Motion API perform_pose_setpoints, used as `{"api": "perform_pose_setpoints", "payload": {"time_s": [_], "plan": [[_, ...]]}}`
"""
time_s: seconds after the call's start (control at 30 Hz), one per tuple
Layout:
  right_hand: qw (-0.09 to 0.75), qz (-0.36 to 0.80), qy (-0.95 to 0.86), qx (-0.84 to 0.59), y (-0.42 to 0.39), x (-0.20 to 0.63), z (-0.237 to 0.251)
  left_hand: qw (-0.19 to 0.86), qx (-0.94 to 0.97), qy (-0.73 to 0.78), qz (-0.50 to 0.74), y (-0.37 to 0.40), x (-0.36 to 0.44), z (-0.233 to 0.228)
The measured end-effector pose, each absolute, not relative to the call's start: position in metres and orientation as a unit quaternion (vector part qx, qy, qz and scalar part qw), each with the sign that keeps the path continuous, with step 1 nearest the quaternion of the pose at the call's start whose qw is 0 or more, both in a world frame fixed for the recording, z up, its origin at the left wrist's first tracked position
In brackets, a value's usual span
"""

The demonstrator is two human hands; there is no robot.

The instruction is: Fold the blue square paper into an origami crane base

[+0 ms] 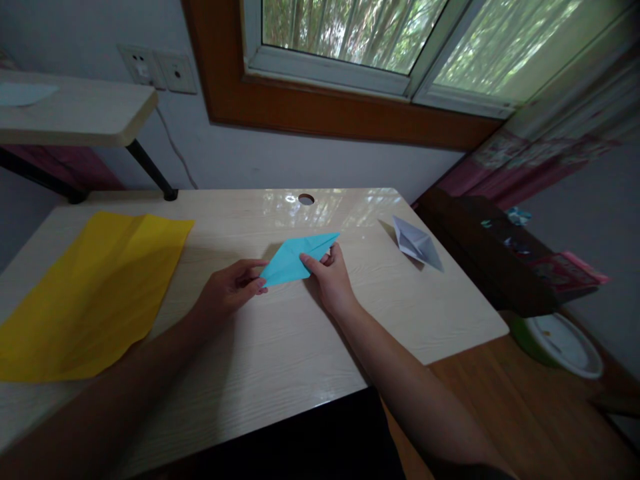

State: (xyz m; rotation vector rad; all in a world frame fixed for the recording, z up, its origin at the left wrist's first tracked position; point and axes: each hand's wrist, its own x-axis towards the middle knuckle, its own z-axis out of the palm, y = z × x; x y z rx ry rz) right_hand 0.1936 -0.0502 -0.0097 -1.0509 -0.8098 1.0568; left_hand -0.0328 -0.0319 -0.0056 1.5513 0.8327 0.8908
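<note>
A folded sheet of light blue paper [290, 261], shaped like a slanted four-sided figure with pointed ends, is held in both hands just over the table. My left hand [233, 285] pinches its lower left corner between thumb and fingers. On the right side, my right hand [330, 273] grips it with the thumb on top and the fingers mostly hidden behind. Creases run across the paper's upper face. Farther right on the table rests a folded white paper boat [416, 241].
A large yellow sheet [100, 300] lies on the pale table [280, 353] at left. Behind it stands a raised shelf [75, 110] on black legs. The table has a round hole [306, 199] near the wall. A white-rimmed green bin [560, 343] is on the floor at right.
</note>
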Motion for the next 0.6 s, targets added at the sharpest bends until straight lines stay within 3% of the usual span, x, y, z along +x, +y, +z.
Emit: {"api": "perform_pose_setpoints", "payload": {"time_s": [0.6], "plan": [[0.632,0.481,-0.398,-0.458,-0.0554,0.1898,-0.0078,0.518,0.662,0.398,0.367,-0.0229,-0.0338,-0.0137]]}}
